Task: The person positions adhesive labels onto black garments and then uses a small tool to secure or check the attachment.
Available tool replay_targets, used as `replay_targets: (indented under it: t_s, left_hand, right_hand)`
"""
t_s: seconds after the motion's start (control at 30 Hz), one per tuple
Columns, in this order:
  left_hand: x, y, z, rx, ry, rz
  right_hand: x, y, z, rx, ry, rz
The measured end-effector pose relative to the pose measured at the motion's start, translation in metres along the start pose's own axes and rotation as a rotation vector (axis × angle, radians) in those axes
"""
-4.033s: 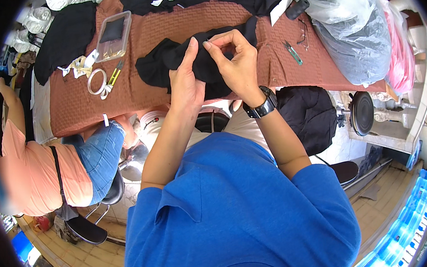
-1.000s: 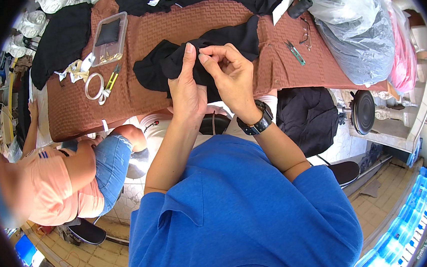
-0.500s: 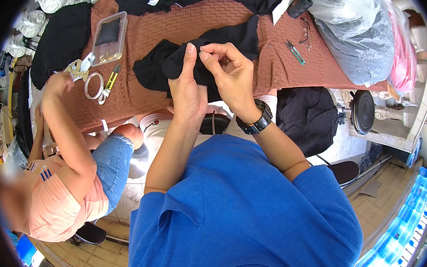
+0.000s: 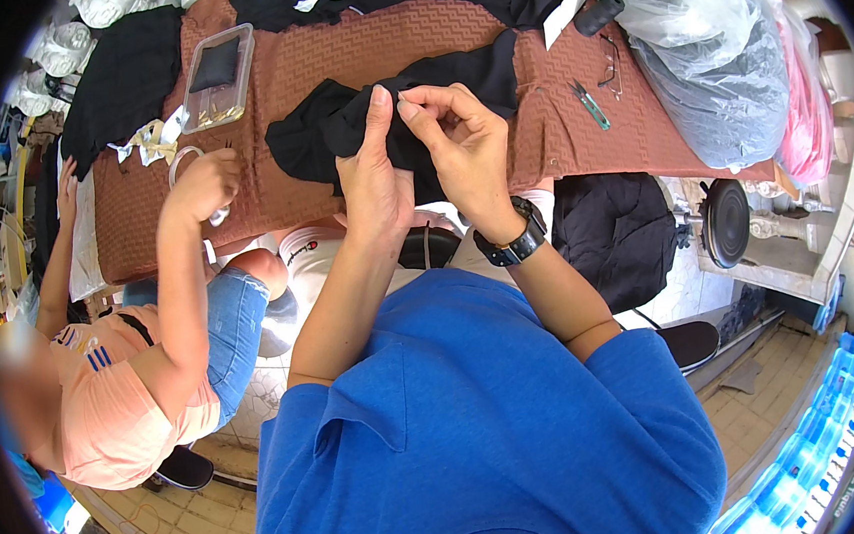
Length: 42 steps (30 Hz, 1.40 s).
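Note:
A piece of black cloth lies bunched on the table in front of me, its folds rising between my hands. My left hand is closed on this cloth, thumb pointing up along a raised fold. Just to its right, my right hand pinches with thumb and forefinger close to the fold. Whatever lies in that pinch is too small to make out. A dark watch sits on my right wrist.
Green-handled thread snips, eyeglasses and a black thread spool lie to the right, before a large plastic bag. A clear box stands left. At the left edge sits a co-worker, one hand over the table.
My hands have hardly moved. The co-worker's near hand has come right, from the crumpled scraps to the spot where the yellow snips lay; that hand now hides most of them.

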<state>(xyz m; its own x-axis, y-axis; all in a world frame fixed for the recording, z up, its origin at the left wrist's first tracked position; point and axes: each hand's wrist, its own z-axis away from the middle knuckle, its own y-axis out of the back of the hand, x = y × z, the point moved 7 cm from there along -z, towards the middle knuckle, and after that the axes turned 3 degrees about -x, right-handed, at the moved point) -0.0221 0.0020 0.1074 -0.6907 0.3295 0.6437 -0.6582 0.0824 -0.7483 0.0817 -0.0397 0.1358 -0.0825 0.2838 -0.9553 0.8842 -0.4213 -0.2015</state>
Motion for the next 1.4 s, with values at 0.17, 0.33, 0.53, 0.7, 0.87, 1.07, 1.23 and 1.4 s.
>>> replay_targets:
  t_s: [0.17, 0.33, 0.53, 0.7, 0.87, 1.07, 1.23, 1.4]
  left_hand:
    - [0.001, -0.002, 0.0, -0.029, -0.012, 0.018]
    - [0.0, -0.001, 0.0, -0.043, -0.024, 0.014]
    - [-0.003, 0.002, 0.001, -0.004, -0.003, 0.007]
    - [-0.004, 0.004, 0.0, 0.012, -0.024, -0.009]
    - [-0.003, 0.004, 0.0, -0.005, -0.042, -0.011]
    - [-0.006, 0.009, -0.002, 0.004, -0.063, -0.004]
    - [-0.004, 0.008, -0.003, 0.002, -0.08, 0.013]
    - [-0.002, 0.007, -0.003, 0.012, -0.071, 0.033]
  right_hand:
    - [0.0, -0.001, 0.001, 0.005, 0.008, -0.027]
    - [0.0, 0.0, 0.001, 0.002, 0.019, -0.012]
    - [-0.003, 0.0, 0.001, 0.013, -0.004, -0.003]
    - [-0.003, 0.002, 0.002, 0.024, -0.02, 0.017]
    - [-0.002, 0.001, 0.002, 0.029, -0.046, -0.007]
    - [0.003, -0.001, 0.002, 0.047, -0.097, -0.062]
    - [0.007, -0.003, 0.001, 0.043, -0.1, -0.109]
    - [0.008, -0.005, 0.0, 0.033, -0.072, -0.118]
